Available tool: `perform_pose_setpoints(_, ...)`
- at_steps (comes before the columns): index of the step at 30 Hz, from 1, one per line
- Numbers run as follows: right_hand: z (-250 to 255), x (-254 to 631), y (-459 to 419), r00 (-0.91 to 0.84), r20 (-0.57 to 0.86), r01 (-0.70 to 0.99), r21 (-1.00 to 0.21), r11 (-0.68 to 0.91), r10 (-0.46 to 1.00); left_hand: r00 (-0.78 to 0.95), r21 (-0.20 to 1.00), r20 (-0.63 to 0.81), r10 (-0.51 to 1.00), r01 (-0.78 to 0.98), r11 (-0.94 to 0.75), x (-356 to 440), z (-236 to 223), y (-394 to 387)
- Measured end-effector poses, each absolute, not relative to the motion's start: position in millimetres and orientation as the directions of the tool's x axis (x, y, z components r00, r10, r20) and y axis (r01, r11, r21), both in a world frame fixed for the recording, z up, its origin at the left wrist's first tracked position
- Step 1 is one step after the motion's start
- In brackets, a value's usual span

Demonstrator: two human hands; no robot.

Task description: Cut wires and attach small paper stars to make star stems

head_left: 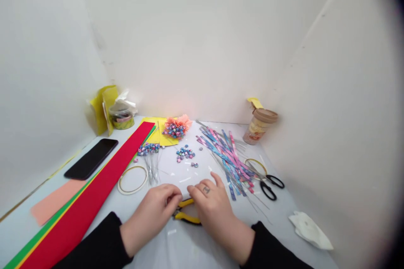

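Near the front middle of the table, my left hand point(153, 207) is closed with thumb and forefinger pinched together. My right hand point(215, 208), wearing a ring, faces it a short way off, thumb and forefinger pressed together and the other fingers raised. Whatever sits in the fingertips is too small or hidden to make out. Yellow-handled pliers point(188, 217) lie under and between the hands, partly covered. Beyond are small folded paper stars point(185, 153); more stars point(149, 148) lie by thin wires point(152, 168). Blue and pink paper strips point(225, 151) are heaped to the right.
A star bunch in coral crepe paper point(177, 128) lies on yellow paper point(155, 136). Left are red paper point(107, 189), a phone point(91, 159), a tape roll point(120, 185) and a tub point(121, 117). Right are scissors point(268, 190), a cup point(260, 126) and a tissue point(311, 230). Walls enclose the table.
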State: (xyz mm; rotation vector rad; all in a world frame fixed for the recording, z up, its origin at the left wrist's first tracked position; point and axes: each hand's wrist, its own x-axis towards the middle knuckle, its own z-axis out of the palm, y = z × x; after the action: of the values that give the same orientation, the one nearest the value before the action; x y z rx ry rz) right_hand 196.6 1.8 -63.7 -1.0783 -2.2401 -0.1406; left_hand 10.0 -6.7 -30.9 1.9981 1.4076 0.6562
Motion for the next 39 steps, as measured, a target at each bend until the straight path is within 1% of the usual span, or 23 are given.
perform_pose_setpoints(1,-66.2,195.4,0.4,-0.489,0.577,0.717,-0.161,0.678,0.654,0.334,0.716,0.059,0.941,0.643,-0.273,12.4,-29.9,-8.0)
perform_pose_setpoints(3,-71.4,195.8,1.5,-0.503,0.507,0.743,-0.16,0.65,0.7,0.333,0.698,0.075,0.94,0.656,-0.288,13.9,-26.5,-4.2)
perform_pose_setpoints(5,-76.8,197.7,6.3,-0.456,0.418,0.808,-0.175,0.562,0.786,0.292,0.64,0.1,0.951,0.713,-0.287,12.1,-22.9,9.6)
perform_pose_setpoints(6,-79.5,198.5,9.1,-0.422,0.39,0.836,-0.183,0.518,0.818,0.275,0.593,0.116,0.954,0.752,-0.289,11.3,-22.1,19.6)
perform_pose_setpoints(7,-82.0,198.9,11.7,-0.399,0.374,0.85,-0.19,0.491,0.837,0.282,0.546,0.136,0.95,0.779,-0.31,11.4,-22.5,30.9)
perform_pose_setpoints(8,-84.3,199.0,13.8,-0.398,0.369,0.851,-0.193,0.488,0.84,0.301,0.531,0.146,0.942,0.78,-0.332,12.7,-24.2,42.7)
perform_pose_setpoints(11,-89.4,198.6,16.4,-0.468,0.36,0.809,-0.193,0.555,0.807,0.375,0.517,0.146,0.915,0.76,-0.394,25.3,-36.7,74.1)
perform_pose_setpoints(15,-92.4,200.2,15.4,-0.533,0.363,0.754,-0.205,0.624,0.764,0.41,0.514,0.153,0.899,0.744,-0.427,47.3,-55.7,93.7)
perform_pose_setpoints(18,-91.6,202.0,13.9,-0.537,0.369,0.736,-0.235,0.635,0.759,0.413,0.537,0.147,0.899,0.73,-0.423,51.4,-60.4,93.7)
perform_pose_setpoints(21,-87.2,203.0,11.6,-0.518,0.377,0.731,-0.272,0.626,0.768,0.383,0.59,0.147,0.912,0.706,-0.391,41.6,-56.2,86.7)
perform_pose_setpoints(22,-84.9,203.3,10.7,-0.5,0.389,0.725,-0.3,0.62,0.774,0.368,0.614,0.144,0.919,0.695,-0.375,36.4,-53.6,83.3)
perform_pose_setpoints(25,-76.6,204.5,8.1,-0.41,0.469,0.653,-0.449,0.61,0.783,0.314,0.7,0.111,0.943,0.649,-0.299,21.4,-45.6,70.6)
perform_pose_setpoints(28,-67.8,205.8,6.1,-0.294,0.543,0.547,-0.579,0.604,0.787,0.253,0.796,0.027,0.967,0.58,-0.174,14.5,-40.3,53.5)
perform_pose_setpoints(30,-62.9,206.1,4.0,-0.237,0.577,0.495,-0.621,0.608,0.782,0.226,0.875,-0.061,0.972,0.481,-0.057,15.7,-38.6,39.9)
perform_pose_setpoints(31,-60.8,206.0,2.6,-0.22,0.594,0.471,-0.63,0.617,0.774,0.21,0.92,-0.103,0.972,0.391,0.013,17.4,-38.2,32.9)
perform_pose_setpoints(32,-58.9,205.5,0.9,-0.212,0.607,0.452,-0.635,0.627,0.766,0.19,0.974,-0.195,0.962,0.148,0.169,19.4,-38.0,26.2)
perform_pose_setpoints(33,-57.4,204.9,-1.0,-0.211,0.616,0.438,-0.635,0.636,0.759,0.191,0.953,-0.273,0.943,-0.079,0.292,21.4,-38.1,20.1)
perform_pose_setpoints(34,-56.1,204.0,-2.8,-0.21,0.621,0.433,-0.634,0.641,0.755,0.189,0.9,-0.329,0.925,-0.236,0.368,23.1,-38.4,14.9)
perform_pose_setpoints(35,-55.1,202.9,-4.4,-0.208,0.623,0.434,-0.632,0.641,0.754,0.197,0.838,-0.374,0.906,-0.347,0.421,24.4,-38.9,10.7)
perform_pose_setpoints(37,-54.1,200.9,-6.7,-0.203,0.618,0.442,-0.634,0.634,0.759,0.217,0.773,-0.412,0.885,-0.431,0.466,25.8,-40.5,5.5)
perform_pose_setpoints(39,-54.4,199.4,-7.6,-0.205,0.61,0.448,-0.637,0.628,0.765,0.233,0.768,-0.406,0.884,-0.438,0.468,26.2,-42.6,3.9)
